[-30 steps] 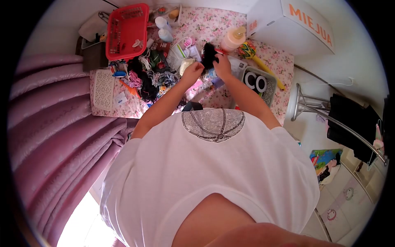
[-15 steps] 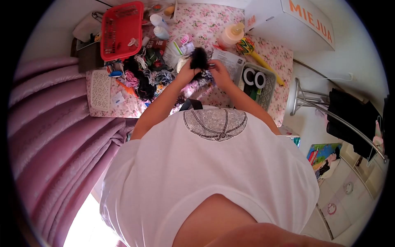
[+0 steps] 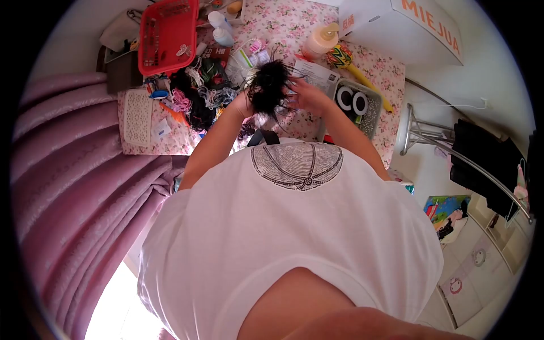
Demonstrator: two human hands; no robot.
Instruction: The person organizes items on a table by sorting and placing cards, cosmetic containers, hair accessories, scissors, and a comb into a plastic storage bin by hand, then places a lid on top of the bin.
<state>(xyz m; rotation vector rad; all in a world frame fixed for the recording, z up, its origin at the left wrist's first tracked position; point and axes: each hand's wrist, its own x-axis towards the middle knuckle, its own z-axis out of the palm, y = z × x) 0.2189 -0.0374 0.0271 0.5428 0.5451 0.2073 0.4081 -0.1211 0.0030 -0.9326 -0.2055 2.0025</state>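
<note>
In the head view, the red basket (image 3: 196, 34) is sitting toward the far left of the flower-patterned bench (image 3: 283, 22). To its right and nearer the person, the left hand (image 3: 242, 103) is holding a fluffy black tuft (image 3: 268, 88) up over the bench, with its fingertips hiding behind the dark strands. The right hand (image 3: 309, 96), farther right of the red basket, is reaching to the tuft's right edge with its fingers spreading apart; whether any fingertip is pinching a strand, I cannot tell.

Just on the near side of the red basket, a tangled heap of yarn (image 3: 195, 96) is lying in black, pink, white and grey. Nearer the person still and a little left of the basket, a white perforated tray (image 3: 137, 119) is resting flat. Two white bottles (image 3: 222, 34) are standing just to the basket's right. Well to the right of it, a pump bottle (image 3: 321, 44) is standing, and a yellow stick-shaped thing (image 3: 362, 82) is lying slantwise. Also well right of the red basket, but nearer the person, a grey bin (image 3: 371, 116) is holding two black-and-white rolls (image 3: 351, 102).
</note>
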